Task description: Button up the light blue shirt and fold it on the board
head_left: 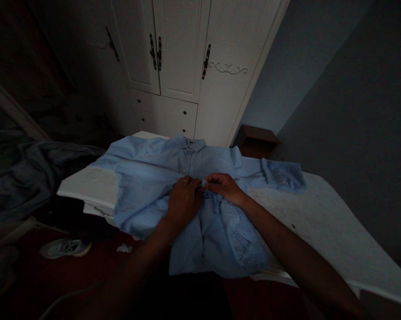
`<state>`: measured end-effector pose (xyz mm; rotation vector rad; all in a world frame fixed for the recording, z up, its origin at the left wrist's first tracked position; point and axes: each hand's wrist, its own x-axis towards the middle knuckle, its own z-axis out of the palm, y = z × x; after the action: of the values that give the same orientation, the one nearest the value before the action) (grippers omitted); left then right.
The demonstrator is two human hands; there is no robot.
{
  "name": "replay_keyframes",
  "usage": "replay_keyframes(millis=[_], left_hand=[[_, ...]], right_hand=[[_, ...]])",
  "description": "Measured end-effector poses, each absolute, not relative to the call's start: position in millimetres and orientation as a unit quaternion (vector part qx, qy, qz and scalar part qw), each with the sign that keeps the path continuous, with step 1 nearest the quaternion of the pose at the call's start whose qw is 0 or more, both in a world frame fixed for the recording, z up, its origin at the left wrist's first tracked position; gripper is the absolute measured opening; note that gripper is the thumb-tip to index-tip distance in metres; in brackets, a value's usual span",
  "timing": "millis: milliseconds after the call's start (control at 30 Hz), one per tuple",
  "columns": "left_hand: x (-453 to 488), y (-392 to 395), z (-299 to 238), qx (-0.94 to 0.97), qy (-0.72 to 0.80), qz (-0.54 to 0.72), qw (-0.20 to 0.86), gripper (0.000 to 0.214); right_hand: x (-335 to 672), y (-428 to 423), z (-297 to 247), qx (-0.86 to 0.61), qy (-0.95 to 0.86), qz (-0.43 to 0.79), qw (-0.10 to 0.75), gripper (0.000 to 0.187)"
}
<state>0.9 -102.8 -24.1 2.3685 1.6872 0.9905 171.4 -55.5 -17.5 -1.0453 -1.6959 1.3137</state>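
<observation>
A light blue button-up shirt (147, 173) lies spread over a white table, its collar pointing away from me and its lower part hanging over the near edge. Fingers of my left hand (186, 195) are closed on the shirt's front placket. Just to the right, my right hand (224, 186) pinches the same gathered strip of cloth, and the fingertips of both hands nearly meet. Small buttons show above them, below the collar. Whatever button or buttonhole is between the fingertips is hidden. One sleeve stretches out to the right with a bunched cuff.
The white table (307, 218) extends right. Behind it stands a white wardrobe (180, 53) with dark handles. A small brown cabinet (257, 140) is by the wall. Dark grey cloth (47, 169) is heaped at left. A shoe (65, 248) sits on the red floor below.
</observation>
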Motion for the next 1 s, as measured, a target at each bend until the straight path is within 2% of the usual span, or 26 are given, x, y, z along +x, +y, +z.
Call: replay_keyframes(millis=[267, 367, 433, 600, 767, 1000], left_hand=[[-6.3, -89.5, -26.6, 0.723, 0.547, 0.385, 0.173, 0.017], [-8.6, -87.7, -26.8, 0.704, 0.552, 0.399, 0.202, 0.017], [-9.5, -87.4, -27.1, 0.699, 0.551, 0.403, 0.214, 0.016], [-12.4, -86.2, -30.7, 0.681, 0.537, 0.425, 0.260, 0.017], [-12.4, -85.3, -32.1, 0.677, 0.540, 0.429, 0.255, 0.017], [-9.4, -88.6, -26.1, 0.694, 0.547, 0.413, 0.222, 0.019]], right_hand=[[166.4, -56.1, -20.0, -0.406, -0.705, 0.426, 0.396, 0.027], [162.6, -59.4, -21.8, -0.372, -0.761, 0.321, 0.424, 0.027], [161.2, -61.0, -23.0, -0.343, -0.805, 0.247, 0.416, 0.021], [163.8, -60.8, -22.2, -0.330, -0.859, 0.153, 0.360, 0.026], [168.2, -58.7, -19.6, -0.305, -0.890, 0.114, 0.320, 0.030], [164.2, -60.5, -20.9, -0.327, -0.898, 0.007, 0.294, 0.023]])
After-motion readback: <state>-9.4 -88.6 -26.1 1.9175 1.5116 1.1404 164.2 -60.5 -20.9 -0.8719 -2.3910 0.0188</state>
